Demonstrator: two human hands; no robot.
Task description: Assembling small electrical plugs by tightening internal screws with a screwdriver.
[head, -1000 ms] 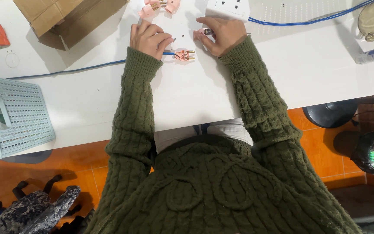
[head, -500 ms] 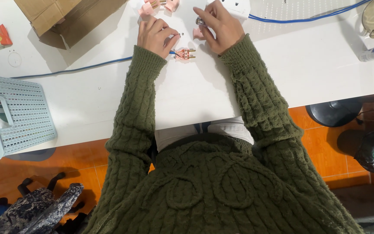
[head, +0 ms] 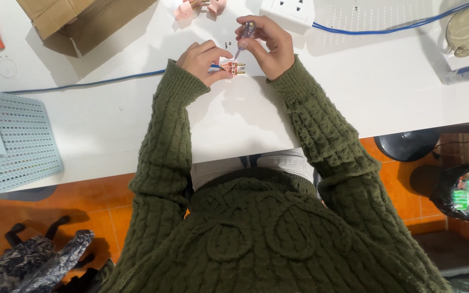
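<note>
My left hand [head: 202, 58] pinches the end of a blue cable [head: 88, 84] where a small pink plug part with brass pins [head: 233, 68] sits on the white table [head: 245, 119]. My right hand [head: 267, 43] grips a small screwdriver [head: 243, 37] with a clear handle, its tip pointing down at the plug part. Both arms wear a green knitted sweater. Two tiny screws [head: 228, 44] lie on the table between the hands.
Pink plug shells [head: 199, 6] and a white socket strip [head: 291, 10] with a blue lead lie beyond the hands. A cardboard box [head: 77, 19] stands far left, a pale blue plastic basket [head: 12, 144] at the left edge, a beige pouch [head: 468, 30] far right.
My right hand has lifted the screwdriver upright and brought its tip to the plug part. The left hand stays on the cable end.
</note>
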